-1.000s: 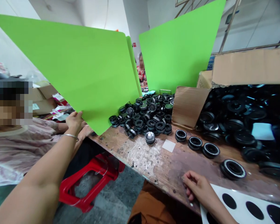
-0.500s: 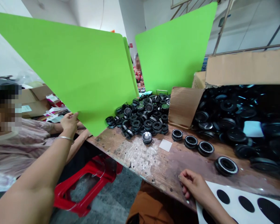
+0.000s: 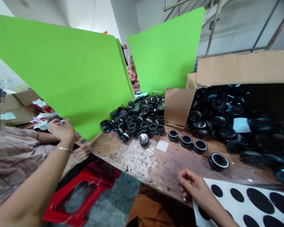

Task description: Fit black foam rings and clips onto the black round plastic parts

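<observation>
My left hand (image 3: 63, 131) is stretched out past the lower edge of the tall green panel (image 3: 68, 78). Its fingers are curled, with a small pale spot at them that I cannot make out. Against the table's front edge rests my right hand (image 3: 191, 183), fingers bent in and thumb against the index finger; whatever is between them is hidden. Under its wrist lies a white sheet (image 3: 223, 206) with black round stickers. Beyond it stand several black rings with pale rims, the nearest ring (image 3: 219, 161) to the right. A silver-topped round piece (image 3: 144, 139) stands beside a pale square card (image 3: 162, 145).
A heap of black round parts (image 3: 137, 119) lies before the panels. On the right, an open cardboard box (image 3: 180, 107) is full of similar parts. A co-worker's hand (image 3: 81, 153) is at the left table edge, above a red stool (image 3: 75, 201).
My left hand has turned and moved left and slightly down, away from the panel's edge. The view has swung a little right. My right hand stays in its place on the table.
</observation>
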A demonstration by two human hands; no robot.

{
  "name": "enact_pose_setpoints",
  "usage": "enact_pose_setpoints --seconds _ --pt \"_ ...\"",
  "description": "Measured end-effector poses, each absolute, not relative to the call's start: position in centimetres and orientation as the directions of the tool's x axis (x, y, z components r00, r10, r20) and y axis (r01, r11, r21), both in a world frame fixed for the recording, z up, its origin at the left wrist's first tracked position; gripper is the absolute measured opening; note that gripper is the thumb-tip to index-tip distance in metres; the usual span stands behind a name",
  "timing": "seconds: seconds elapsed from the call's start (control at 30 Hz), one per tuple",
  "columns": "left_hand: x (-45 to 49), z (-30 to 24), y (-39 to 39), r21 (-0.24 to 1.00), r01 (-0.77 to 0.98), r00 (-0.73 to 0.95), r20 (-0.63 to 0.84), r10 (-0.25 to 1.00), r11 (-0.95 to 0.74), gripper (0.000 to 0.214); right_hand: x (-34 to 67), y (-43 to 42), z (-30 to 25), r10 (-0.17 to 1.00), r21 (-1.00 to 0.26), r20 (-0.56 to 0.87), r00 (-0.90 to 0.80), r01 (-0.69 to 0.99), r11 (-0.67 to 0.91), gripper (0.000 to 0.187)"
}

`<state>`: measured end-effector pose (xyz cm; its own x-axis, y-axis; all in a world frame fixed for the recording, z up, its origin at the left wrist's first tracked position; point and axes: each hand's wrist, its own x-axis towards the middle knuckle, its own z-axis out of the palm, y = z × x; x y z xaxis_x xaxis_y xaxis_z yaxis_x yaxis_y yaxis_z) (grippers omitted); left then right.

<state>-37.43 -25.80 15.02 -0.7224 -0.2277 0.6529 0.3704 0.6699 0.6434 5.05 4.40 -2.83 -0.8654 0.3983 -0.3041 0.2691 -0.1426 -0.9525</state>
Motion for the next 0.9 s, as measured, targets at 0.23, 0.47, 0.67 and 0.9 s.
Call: enact_pose_setpoints --seconds 0.23,0.47,0.67,0.9 --pt "-28.6 7.1 -10.5 0.252 0.796 -0.549 0.683 0.482 0.551 0.044 6.4 4.3 -1.5 0.468 -0.968 -0.248 -0.848 0.195 -0.159 0.030" --pt "-23.0 1.4 2.0 -0.101 0.936 -0.265 0.430 0.863 0.337 0.051 8.5 4.4 -0.6 0.517 -0.985 -0.167 -0.839 0.169 -0.043 0.029" --pt "-25.0 1.0 1.2 -0.116 0.949 -0.224 0.399 0.889 0.292 0.017 11.5 6.7 -0.8 0.578 -0.967 -0.222 -0.785 0.252 -0.029 0.033" --pt "-25.5 1.0 -3.4 -0.163 0.940 -0.203 0.438 0.876 0.299 0.025 9.1 8.7 -0.6 0.588 -0.974 -0.209 -0.782 0.221 -0.051 0.034"
